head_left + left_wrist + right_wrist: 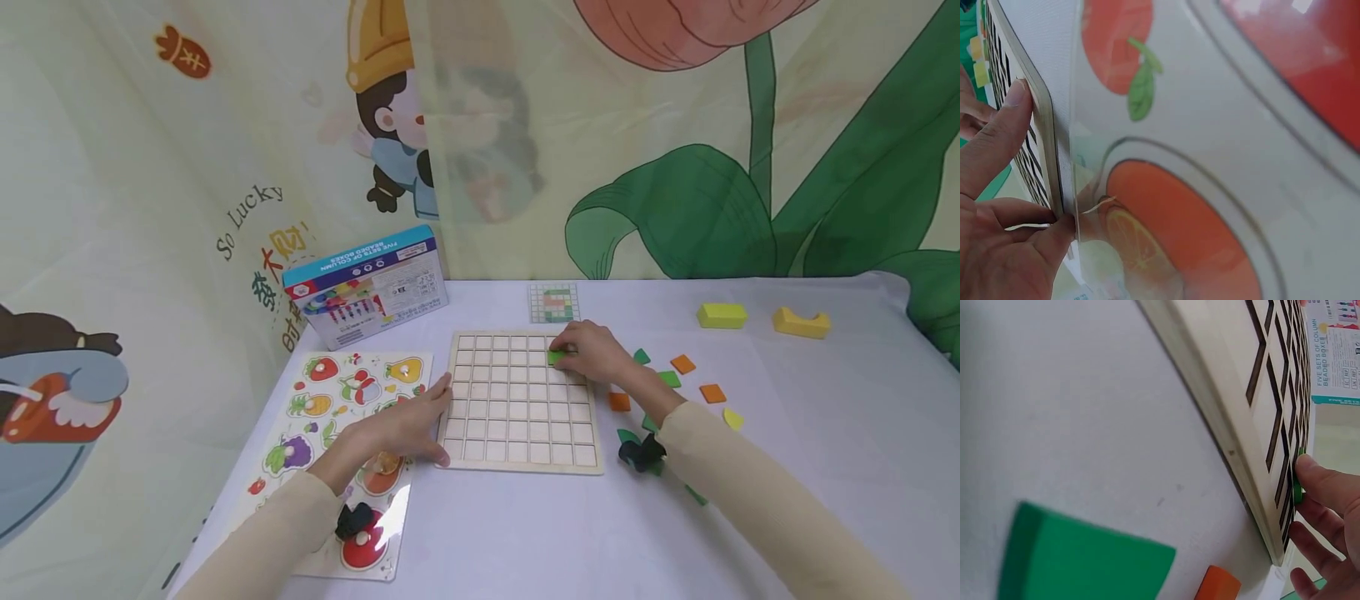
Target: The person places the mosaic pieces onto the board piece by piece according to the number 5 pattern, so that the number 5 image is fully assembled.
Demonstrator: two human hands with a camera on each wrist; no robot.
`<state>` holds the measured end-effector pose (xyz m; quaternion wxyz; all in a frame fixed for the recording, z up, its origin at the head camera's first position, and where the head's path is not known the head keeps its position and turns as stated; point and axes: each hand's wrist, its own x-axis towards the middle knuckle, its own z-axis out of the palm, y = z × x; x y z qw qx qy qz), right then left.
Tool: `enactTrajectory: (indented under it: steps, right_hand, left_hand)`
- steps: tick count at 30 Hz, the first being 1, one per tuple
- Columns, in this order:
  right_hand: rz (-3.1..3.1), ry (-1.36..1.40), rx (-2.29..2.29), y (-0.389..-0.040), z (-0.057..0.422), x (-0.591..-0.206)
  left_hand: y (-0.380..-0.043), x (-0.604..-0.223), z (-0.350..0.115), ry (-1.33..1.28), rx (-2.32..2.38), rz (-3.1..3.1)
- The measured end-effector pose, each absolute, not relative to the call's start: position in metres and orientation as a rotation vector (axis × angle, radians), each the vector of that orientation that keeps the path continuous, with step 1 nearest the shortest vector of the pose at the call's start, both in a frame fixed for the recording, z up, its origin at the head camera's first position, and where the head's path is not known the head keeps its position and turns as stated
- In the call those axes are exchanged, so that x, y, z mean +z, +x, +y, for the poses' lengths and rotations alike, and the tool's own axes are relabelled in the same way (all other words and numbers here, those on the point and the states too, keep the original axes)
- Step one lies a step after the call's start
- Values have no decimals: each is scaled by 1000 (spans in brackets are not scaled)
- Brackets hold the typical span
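A square wooden grid board lies on the table, its cells bare in the head view. At its left edge is my left hand, with the thumb resting on the rim and the other fingers extended against the side. Over the board's upper right corner, my right hand pinches a small green tile between thumb and fingers. In the right wrist view the green tile is held edge-on, close over the grid. Behind the board lies a small pattern card with coloured squares.
Right of the board are scattered orange tiles, green pieces and a yellow piece. Two yellow blocks stand farther back. A fruit-picture board lies under the left forearm, with a printed box behind it.
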<state>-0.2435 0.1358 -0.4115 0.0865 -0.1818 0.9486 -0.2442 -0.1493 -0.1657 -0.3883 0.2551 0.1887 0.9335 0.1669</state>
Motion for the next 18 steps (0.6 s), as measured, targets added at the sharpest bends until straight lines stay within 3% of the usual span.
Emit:
enactTrajectory:
  steps: [18]
  right_hand:
    - [2843, -561, -784, -238, 151, -413]
  left_hand:
    - [-148, -386, -159, 510, 448, 2533]
